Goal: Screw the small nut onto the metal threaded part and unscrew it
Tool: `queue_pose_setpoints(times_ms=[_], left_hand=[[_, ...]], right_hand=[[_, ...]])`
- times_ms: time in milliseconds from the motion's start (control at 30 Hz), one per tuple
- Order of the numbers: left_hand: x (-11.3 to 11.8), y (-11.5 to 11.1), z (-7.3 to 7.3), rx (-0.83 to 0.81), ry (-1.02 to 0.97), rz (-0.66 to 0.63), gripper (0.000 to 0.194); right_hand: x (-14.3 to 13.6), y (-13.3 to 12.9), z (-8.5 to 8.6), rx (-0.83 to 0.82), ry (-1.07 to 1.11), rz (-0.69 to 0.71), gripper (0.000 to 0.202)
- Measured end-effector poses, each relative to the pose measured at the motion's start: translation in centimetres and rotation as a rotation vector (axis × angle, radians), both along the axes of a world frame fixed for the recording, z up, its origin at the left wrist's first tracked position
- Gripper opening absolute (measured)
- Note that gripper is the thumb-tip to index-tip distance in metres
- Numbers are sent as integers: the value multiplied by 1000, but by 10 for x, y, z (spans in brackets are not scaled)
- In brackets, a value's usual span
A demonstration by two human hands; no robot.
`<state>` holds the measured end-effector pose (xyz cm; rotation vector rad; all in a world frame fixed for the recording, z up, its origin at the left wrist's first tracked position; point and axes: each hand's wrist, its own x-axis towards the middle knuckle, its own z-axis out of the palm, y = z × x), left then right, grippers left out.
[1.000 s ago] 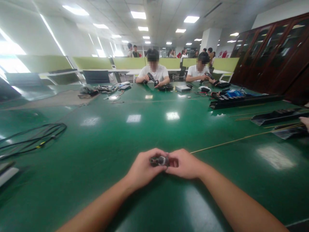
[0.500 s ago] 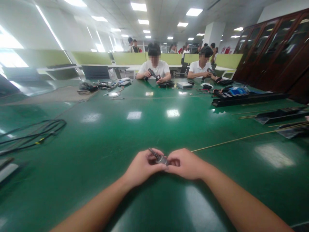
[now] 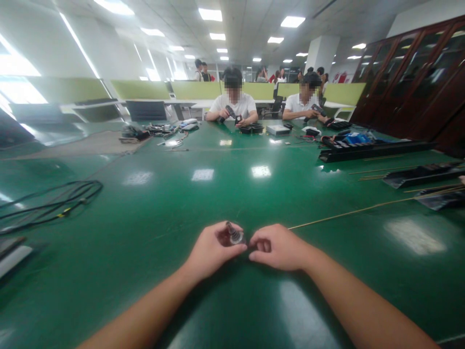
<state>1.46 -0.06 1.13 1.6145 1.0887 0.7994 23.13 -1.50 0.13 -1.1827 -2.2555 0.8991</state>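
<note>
My left hand [image 3: 210,249] is closed around a small metal part with a ridged, tapering shaft on a round base [image 3: 236,236]. The shaft points up and a little to the left, and the hand hides the lower side of the part. Just to the right, my right hand [image 3: 279,246] rests low over the green table with its fingers curled. A gap shows between its thumb and forefinger, and I see nothing in it. The two hands are slightly apart.
A thin brass-coloured rod [image 3: 345,213] runs from beside my right hand toward black trays [image 3: 421,177]. Black cables [image 3: 54,201] lie at left on the green table [image 3: 163,194]. Across it, two people hold power drills [image 3: 230,112] near a white box [image 3: 278,130].
The metal part has tilted more upright in my left hand. My right fingers have come away from it, and a small gap has opened between the hands.
</note>
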Motion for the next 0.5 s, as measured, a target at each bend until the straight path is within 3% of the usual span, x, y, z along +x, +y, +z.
queue_pose_setpoints(times_ms=[200,333,500], left_hand=[[-4,3,1,130,73,43,30],[-6,3,1,292,184,4,25],[-6,3,-3,366,223,-33,28]], right_hand=[[1,1,-3,10,5,-2,20],[0,1,-5,18,11,-29,18],[-1,3,-4,93,43,-130,10]])
